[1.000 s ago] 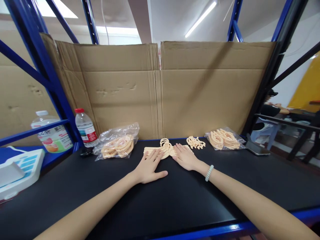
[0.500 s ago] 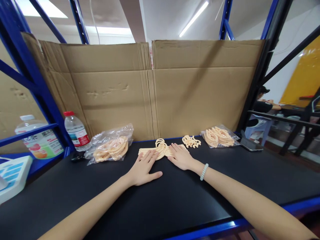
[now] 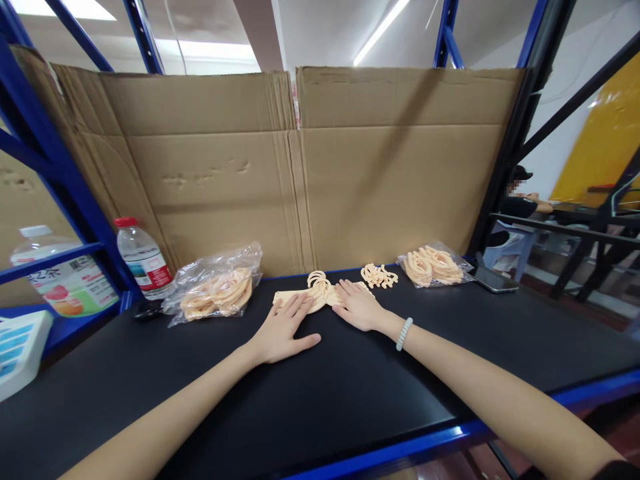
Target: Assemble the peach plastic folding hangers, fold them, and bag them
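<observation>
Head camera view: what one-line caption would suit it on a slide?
Left hand and right hand rest flat on peach plastic hangers on a black table.

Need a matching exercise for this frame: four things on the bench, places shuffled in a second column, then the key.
Things
1. water bottle
2. phone
3. left hand
4. loose hooks

Places
A. flat on the stacked hangers
B. far left, by the blue post
C. between the hangers and the right bag
D. right of the right bag

Pairs: 1-B, 2-D, 3-A, 4-C
</observation>
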Available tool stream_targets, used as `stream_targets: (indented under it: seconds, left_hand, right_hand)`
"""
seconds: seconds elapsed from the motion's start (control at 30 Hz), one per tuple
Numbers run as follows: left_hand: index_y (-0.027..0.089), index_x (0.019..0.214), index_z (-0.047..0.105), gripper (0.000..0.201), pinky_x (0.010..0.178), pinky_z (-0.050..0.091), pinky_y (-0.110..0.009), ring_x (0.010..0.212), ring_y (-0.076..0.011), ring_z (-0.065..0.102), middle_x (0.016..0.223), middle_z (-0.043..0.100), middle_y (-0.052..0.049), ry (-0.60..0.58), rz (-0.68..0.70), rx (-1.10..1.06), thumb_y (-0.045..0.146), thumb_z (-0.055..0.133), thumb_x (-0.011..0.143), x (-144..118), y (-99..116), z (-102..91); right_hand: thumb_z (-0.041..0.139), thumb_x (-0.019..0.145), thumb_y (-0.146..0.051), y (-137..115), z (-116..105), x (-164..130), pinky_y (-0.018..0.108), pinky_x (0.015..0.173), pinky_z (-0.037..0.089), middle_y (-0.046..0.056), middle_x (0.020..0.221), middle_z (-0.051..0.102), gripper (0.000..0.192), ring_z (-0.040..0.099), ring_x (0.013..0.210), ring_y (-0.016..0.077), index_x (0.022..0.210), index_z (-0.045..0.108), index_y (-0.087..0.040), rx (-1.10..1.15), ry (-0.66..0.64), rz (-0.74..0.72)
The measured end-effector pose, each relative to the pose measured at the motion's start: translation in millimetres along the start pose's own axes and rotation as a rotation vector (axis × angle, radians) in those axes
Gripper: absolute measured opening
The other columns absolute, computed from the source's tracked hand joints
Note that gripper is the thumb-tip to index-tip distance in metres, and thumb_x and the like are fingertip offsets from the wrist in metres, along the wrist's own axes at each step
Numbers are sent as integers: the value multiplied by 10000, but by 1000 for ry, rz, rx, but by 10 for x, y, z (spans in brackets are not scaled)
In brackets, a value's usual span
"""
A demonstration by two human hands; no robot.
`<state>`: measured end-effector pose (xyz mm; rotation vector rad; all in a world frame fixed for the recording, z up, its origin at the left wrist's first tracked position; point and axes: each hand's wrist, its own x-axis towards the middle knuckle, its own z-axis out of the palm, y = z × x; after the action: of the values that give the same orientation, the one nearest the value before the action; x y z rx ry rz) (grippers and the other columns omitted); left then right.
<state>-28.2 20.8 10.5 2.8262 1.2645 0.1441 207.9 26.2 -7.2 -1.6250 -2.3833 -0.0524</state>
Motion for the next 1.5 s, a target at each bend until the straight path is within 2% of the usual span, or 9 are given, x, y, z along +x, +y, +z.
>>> stream_targets:
  seconds: [0.37,0.83,1.0,1.1,1.2,1.5]
  left_hand:
    - [212,1492,173,842,1120,84,-587,1430,-313,111,1547,161,-109,0,4,-27,717,328,835,-27,12,-21]
    - [181,1492,166,871,1130,61,-565,1436,-292,86,1550,128,-116,-16,-14,-23,733,299,831,-38,17,-25]
    - [204,1494,158,859,1131,51,-560,1437,-285,91,1552,125,-110,-15,-14,-25,737,282,832,-42,16,-17]
    - [211,1493,166,850,1132,51,-555,1436,-289,96,1552,140,-108,-5,-10,-26,734,284,834,-43,9,-10]
    - [221,1490,183,837,1126,59,-569,1432,-304,115,1547,164,-113,10,3,-39,727,305,834,-45,-2,5]
    - [197,1475,227,771,1123,52,-587,1437,-307,85,1550,196,-104,105,60,-42,630,396,860,-60,-17,28]
  right_hand:
    - [359,916,-343,-2,-21,-22,426,1134,206,192,1489,317,601,259,1392,294,1418,351,-13,19,3,-41]
    - [319,947,-378,51,18,-35,435,1132,229,191,1483,330,582,271,1389,286,1417,360,-37,36,19,-104]
    - [331,940,-359,72,22,-27,446,1132,224,190,1478,342,575,276,1388,281,1421,352,-43,34,4,-128]
    - [344,936,-338,75,4,-40,441,1130,227,209,1489,311,574,264,1391,285,1418,348,-26,35,2,-135]
    - [360,931,-338,75,-18,-57,451,1112,254,200,1509,271,553,271,1387,286,1413,366,-66,41,25,-148]
    - [368,933,-337,82,-33,-71,478,1101,262,191,1467,357,526,305,1368,280,1399,385,-95,99,61,-201]
